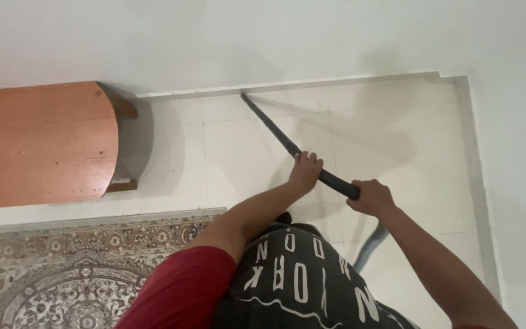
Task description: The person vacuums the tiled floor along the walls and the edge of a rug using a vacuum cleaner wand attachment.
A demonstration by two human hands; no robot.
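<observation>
Matt black tube (281, 137), glossy wooden table (38, 143), woven rug (62, 268)

we see an evenly lit, fairly bright indoor scene with soft, slightly warm light and no hard glare. a broad grey shadow falls right of the wooden bench (44, 143) at the left of the frame, and a fainter one trails the dark pole (275, 131) across the pale tiled floor (397, 134) at upper centre. the white wall (214, 36) looks flat and a little washed out. straight edges bow slightly toward the corners, and detail is mildly soft throughout.
</observation>
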